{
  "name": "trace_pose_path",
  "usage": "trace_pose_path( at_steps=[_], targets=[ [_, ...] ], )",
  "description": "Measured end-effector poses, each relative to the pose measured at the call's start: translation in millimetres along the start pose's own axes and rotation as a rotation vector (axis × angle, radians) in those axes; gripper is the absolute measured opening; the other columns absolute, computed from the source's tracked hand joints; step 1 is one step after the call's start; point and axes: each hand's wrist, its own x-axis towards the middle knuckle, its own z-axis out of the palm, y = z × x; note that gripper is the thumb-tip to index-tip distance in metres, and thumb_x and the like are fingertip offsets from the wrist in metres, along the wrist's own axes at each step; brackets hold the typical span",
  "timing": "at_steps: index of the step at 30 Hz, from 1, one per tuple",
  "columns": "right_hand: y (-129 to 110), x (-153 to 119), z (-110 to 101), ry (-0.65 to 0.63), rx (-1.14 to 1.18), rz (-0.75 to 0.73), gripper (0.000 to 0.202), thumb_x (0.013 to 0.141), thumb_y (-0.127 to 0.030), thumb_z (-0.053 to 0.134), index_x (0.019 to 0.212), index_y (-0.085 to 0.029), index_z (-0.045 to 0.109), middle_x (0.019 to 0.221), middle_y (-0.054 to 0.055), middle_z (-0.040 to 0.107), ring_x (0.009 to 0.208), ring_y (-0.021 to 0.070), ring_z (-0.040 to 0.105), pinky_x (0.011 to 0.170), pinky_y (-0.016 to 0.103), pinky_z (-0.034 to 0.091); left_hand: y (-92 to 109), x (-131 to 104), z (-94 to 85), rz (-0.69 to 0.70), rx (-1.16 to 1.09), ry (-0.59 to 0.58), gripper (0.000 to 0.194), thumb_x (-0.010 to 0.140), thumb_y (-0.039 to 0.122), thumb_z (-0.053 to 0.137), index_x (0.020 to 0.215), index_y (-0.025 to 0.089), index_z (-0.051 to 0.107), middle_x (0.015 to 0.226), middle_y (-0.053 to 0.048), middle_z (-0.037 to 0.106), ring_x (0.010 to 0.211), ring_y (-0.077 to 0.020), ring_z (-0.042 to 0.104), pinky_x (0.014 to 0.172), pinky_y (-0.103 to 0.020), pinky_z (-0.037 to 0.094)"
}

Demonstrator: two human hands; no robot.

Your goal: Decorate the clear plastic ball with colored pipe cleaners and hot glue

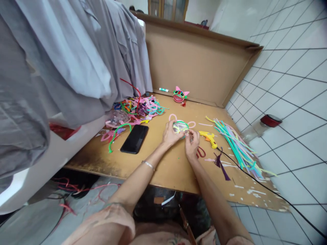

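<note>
Two hands on one piece: left hand point(170, 135) cups a clear ball point(180, 127) wrapped in green pipe cleaner, pink loop ears, mid-board point(158, 163); right hand point(192, 142) pinches its edge. Glue gun point(208, 138) just right; phone point(134, 138) left.

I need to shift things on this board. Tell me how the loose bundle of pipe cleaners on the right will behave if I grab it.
The bundle of pipe cleaners looks thin and fuzzy, so probably light and bendy. The strands lie loose and fanned out, so they would likely scatter unless gripped together. The glue gun cord beside them might snag.
</note>
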Motion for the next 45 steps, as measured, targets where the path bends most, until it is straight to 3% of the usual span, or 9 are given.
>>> trace_pose_path(
  at_steps=[5, 9, 14, 20, 29, 33, 36, 40, 45],
  targets=[
    [14.9, 11.4, 15.6, 0.223, 0.077, 0.215, 0.029, 0.080, -0.042, 0.052, 0.098, -0.020, 0.055, 0.101, 0.008, 0.059, 0.088, 0.0197, 0.058, 0.082, 0.035, 0.049, -3.6, 2.0, 1.3, 0.028, -0.076, -0.007, 0.066, 0.064, 0.029, 0.081, 0.124, 0.022, 0.053, 0.131, -0.012, 0.060, 0.119, -0.0283, 0.061, 0.101, -0.042, 0.050],
    [17.3, 11.7, 19.8, 0.218, 0.108, 0.183, 0.025, 0.081, -0.043, 0.051, 0.093, -0.021, 0.053, 0.095, 0.006, 0.060, 0.084, 0.0184, 0.057, 0.080, 0.033, 0.048, -13.8, 7.3, -1.6, 0.103, -0.124, -0.033, 0.067, 0.059, 0.028, 0.083, 0.121, 0.022, 0.056, 0.129, -0.011, 0.062, 0.120, -0.0280, 0.061, 0.104, -0.041, 0.048],
    [15.0, 10.8, 10.0, 0.224, 0.046, 0.125, 0.018, 0.083, -0.039, 0.049, 0.084, -0.022, 0.054, 0.086, 0.003, 0.057, 0.080, 0.0179, 0.055, 0.076, 0.031, 0.047, -21.9, 15.4, -9.1, 0.023, -0.242, -0.103, 0.066, 0.060, 0.033, 0.080, 0.119, 0.019, 0.055, 0.116, -0.007, 0.065, 0.100, -0.0227, 0.065, 0.090, -0.036, 0.052],
    [20.1, 11.6, 2.1, 0.174, 0.084, 0.170, 0.023, 0.084, -0.043, 0.052, 0.081, -0.021, 0.057, 0.078, 0.001, 0.059, 0.073, 0.0171, 0.053, 0.073, 0.030, 0.045, -22.5, 17.5, -14.5, 0.050, -0.284, -0.152, 0.064, 0.057, 0.034, 0.080, 0.114, 0.020, 0.054, 0.113, -0.005, 0.064, 0.098, -0.0204, 0.063, 0.089, -0.033, 0.050],
    [-0.4, 4.5, -3.5, 0.069, -0.050, -0.009, 0.026, 0.092, -0.038, 0.048, 0.076, -0.021, 0.060, 0.074, 0.001, 0.058, 0.074, 0.0181, 0.053, 0.072, 0.031, 0.044, -26.8, 17.1, -11.2, 0.041, -0.272, -0.108, 0.067, 0.057, 0.033, 0.081, 0.115, 0.021, 0.051, 0.119, -0.007, 0.061, 0.109, -0.0229, 0.061, 0.097, -0.036, 0.048],
    [-3.4, -1.2, -1.2, 0.099, -0.026, 0.034, 0.014, 0.086, -0.028, 0.052, 0.089, -0.020, 0.063, 0.085, 0.003, 0.060, 0.078, 0.0181, 0.057, 0.074, 0.032, 0.048, -27.3, 16.3, -9.4, 0.021, -0.275, -0.046, 0.065, 0.057, 0.032, 0.081, 0.113, 0.022, 0.049, 0.119, -0.006, 0.060, 0.116, -0.0236, 0.058, 0.103, -0.037, 0.044],
    [-6.7, -6.8, 2.5, 0.081, -0.048, -0.003, 0.022, 0.081, -0.023, 0.053, 0.101, -0.021, 0.064, 0.096, 0.006, 0.060, 0.088, 0.0205, 0.060, 0.081, 0.036, 0.051, -25.3, 13.1, -7.3, -0.028, -0.272, 0.015, 0.065, 0.058, 0.034, 0.082, 0.113, 0.022, 0.048, 0.119, -0.006, 0.058, 0.117, -0.0238, 0.056, 0.103, -0.038, 0.043],
    [-16.2, -16.8, 8.1, -0.040, -0.104, -0.107, 0.033, 0.082, -0.017, 0.051, 0.111, -0.023, 0.065, 0.104, 0.009, 0.057, 0.101, 0.0235, 0.059, 0.093, 0.040, 0.051, -20.3, 6.8, -4.8, -0.090, -0.276, 0.047, 0.069, 0.061, 0.037, 0.082, 0.117, 0.024, 0.045, 0.122, -0.008, 0.056, 0.117, -0.0236, 0.057, 0.101, -0.038, 0.045],
    [-20.1, -21.2, 11.2, -0.083, -0.159, -0.128, 0.039, 0.081, -0.015, 0.051, 0.117, -0.022, 0.065, 0.107, 0.010, 0.055, 0.103, 0.0248, 0.058, 0.095, 0.042, 0.051, -19.2, 2.7, -1.0, -0.096, -0.267, 0.073, 0.071, 0.061, 0.037, 0.083, 0.120, 0.024, 0.045, 0.127, -0.009, 0.055, 0.120, -0.0245, 0.055, 0.105, -0.040, 0.043]
  ],
)
